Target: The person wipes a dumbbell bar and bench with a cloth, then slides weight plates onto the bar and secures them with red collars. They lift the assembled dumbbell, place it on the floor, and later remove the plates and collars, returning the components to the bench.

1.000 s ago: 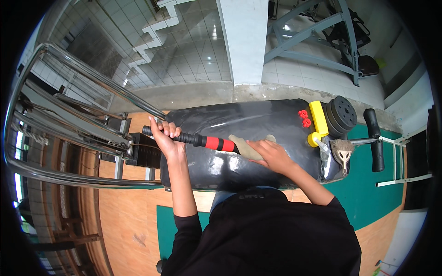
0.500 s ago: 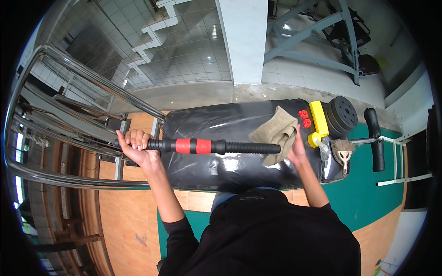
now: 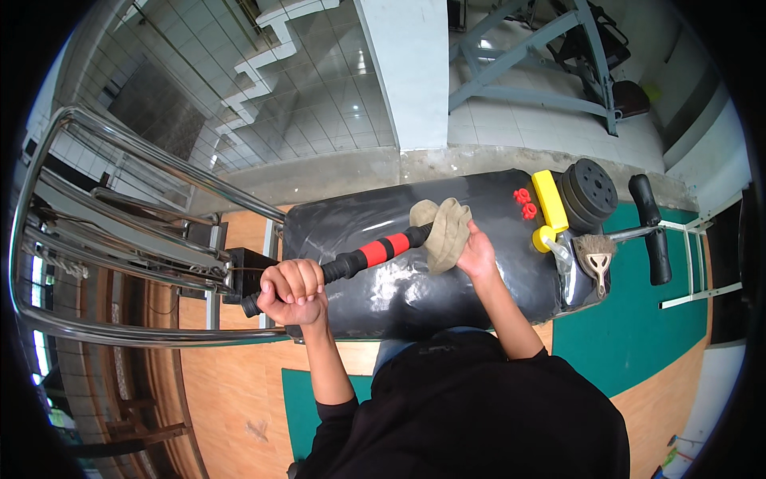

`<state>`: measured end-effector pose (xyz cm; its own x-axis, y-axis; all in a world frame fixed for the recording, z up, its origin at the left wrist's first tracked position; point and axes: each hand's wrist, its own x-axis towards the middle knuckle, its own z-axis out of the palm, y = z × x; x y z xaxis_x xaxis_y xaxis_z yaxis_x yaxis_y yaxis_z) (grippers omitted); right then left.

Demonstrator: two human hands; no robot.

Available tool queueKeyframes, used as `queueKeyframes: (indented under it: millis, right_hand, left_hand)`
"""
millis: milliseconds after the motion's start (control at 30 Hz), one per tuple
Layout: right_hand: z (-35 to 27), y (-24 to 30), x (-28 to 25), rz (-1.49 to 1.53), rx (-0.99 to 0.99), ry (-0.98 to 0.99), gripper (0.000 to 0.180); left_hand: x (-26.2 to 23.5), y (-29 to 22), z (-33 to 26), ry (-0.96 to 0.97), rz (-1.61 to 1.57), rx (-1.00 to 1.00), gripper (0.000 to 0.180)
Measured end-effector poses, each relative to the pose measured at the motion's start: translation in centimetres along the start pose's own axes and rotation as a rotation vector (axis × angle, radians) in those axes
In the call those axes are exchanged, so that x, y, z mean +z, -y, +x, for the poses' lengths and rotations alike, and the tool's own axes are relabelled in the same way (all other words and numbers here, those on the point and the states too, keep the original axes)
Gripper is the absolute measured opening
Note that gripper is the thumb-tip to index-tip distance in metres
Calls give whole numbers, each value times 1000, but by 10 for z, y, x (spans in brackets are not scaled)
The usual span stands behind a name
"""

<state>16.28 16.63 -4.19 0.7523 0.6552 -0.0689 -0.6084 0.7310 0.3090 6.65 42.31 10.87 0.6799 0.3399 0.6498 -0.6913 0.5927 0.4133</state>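
Observation:
A black dumbbell bar (image 3: 345, 266) with red grip bands slants across my front, its right end higher and farther off. My left hand (image 3: 294, 293) is closed in a fist round the bar's left part, with a short threaded end sticking out beyond it. At the other end a beige cloth (image 3: 448, 237) wraps over the bar and hides its tip. My right hand (image 3: 478, 252) is behind the cloth's right side, gripping it against the bar; most of its fingers are covered. Below the bar lies a padded bench (image 3: 495, 295) in shiny black covering.
On the bench's right end are red collar nuts (image 3: 524, 203), a yellow box (image 3: 549, 199), a yellow round container (image 3: 543, 238), stacked black weight plates (image 3: 589, 194) and a brush (image 3: 595, 262). Chrome rails (image 3: 167, 163) stand at left. A pale pillar (image 3: 408, 76) rises beyond.
The bar has gone from nearly level to slanted, its left end nearer me. My left hand moved right and nearer; my right hand moved left, and the cloth is now bunched round the bar's end.

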Motion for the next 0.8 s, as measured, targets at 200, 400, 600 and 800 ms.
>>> queueKeyframes:
  millis: [200,400,600,800]
  right_hand:
    - [-5,30,-3,-221,44,-393,45]
    - [-14,2,42,-738,-195,-566,45]
    - [0,13,72,-1681,-766,-453,45]
    - [43,42,25,-2665,-506,-223,60]
  left_hand:
    - [2,-9,1,84,20,-45,36]
    - [1,-30,9,101,132,-35,37]
    - [-12,-30,-7,-24,1105,-171,37]
    - [-39,-45,-35,-88,1427,-316,40]
